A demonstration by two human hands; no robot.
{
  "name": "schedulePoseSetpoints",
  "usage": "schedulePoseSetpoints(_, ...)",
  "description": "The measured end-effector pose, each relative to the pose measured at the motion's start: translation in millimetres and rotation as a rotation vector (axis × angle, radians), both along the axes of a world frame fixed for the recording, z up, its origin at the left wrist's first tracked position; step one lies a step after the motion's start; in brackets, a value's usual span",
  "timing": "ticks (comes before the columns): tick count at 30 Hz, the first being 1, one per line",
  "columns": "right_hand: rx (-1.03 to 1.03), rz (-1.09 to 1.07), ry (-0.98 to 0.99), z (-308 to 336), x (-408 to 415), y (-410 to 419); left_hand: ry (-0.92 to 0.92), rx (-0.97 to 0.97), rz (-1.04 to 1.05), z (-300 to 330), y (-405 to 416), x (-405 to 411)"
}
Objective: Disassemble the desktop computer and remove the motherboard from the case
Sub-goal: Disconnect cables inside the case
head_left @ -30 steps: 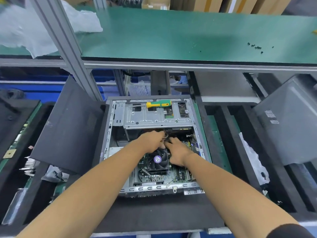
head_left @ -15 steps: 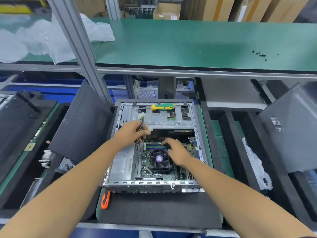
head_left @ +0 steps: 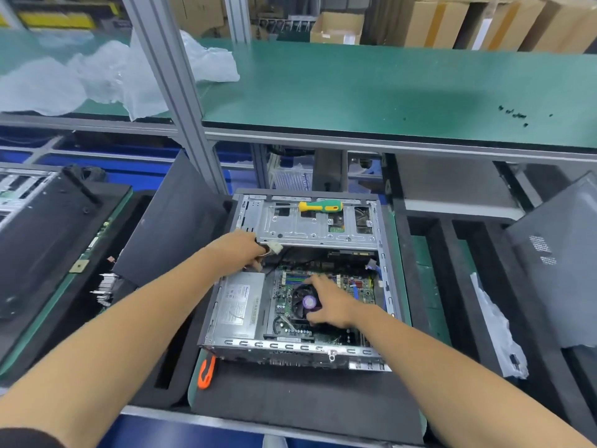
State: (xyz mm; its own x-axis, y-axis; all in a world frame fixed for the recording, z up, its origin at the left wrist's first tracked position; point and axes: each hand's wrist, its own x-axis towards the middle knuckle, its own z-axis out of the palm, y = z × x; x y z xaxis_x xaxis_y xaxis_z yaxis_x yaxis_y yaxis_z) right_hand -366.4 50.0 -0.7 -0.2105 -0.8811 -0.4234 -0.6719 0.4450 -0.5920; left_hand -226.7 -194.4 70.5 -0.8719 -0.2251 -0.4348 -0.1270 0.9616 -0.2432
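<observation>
Hands (head_left: 240, 252) (head_left: 329, 300) inside case (head_left: 386, 279), over motherboard (head_left: 355, 286).

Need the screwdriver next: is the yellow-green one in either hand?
No, the screwdriver lies on the drive cage, apart from both hands.

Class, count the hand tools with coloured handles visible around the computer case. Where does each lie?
2. A yellow-green screwdriver lies on the drive cage at the case's far end; an orange tool lies by its near-left corner. Others may be hidden.

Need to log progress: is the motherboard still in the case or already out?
Still in. The motherboard lies flat inside the open case, fan mounted on it, beside the power supply.
</observation>
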Motion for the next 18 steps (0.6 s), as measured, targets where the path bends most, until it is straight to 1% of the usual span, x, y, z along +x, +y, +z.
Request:
schedulePoseSetpoints(2, 0.009, 0.012, 0.011, -3.5, -0.4, 0.6, -0.164, -0.075, -0.029, 10.4, 6.1, -6.8)
schedulePoseSetpoints(3, 0.017, 0.027, 0.029, -4.1, -0.9, -0.4, -0.199, -0.092, -0.025, 12.5, 9.6, -7.7)
schedulePoseSetpoints(7, 0.040, 0.071, 0.048, -4.6, -2.0, -5.4, -0.237, -0.125, -0.004, 8.7, 22.9, -6.5)
schedulePoseSetpoints(9, 0.041, 0.083, 0.073, -5.9, -2.0, -5.0, -0.296, -0.130, 0.095, 8.1, 29.8, -14.4)
schedulePoseSetpoints(12, 0.040, 0.096, 0.096, -8.4, -2.7, -3.6, -0.397, -0.047, 0.316, 17.0, 40.7, -27.2)
schedulePoseSetpoints(16, 0.066, 0.121, 0.129, -10.2, -5.1, -3.2, -0.367, 0.065, 0.493, 19.7, 39.7, -38.6)
schedulePoseSetpoints(18, 0.096, 0.167, 0.179, -9.9, -4.8, -3.9, -0.402, 0.153, 0.569, 19.4, 40.2, -46.0)
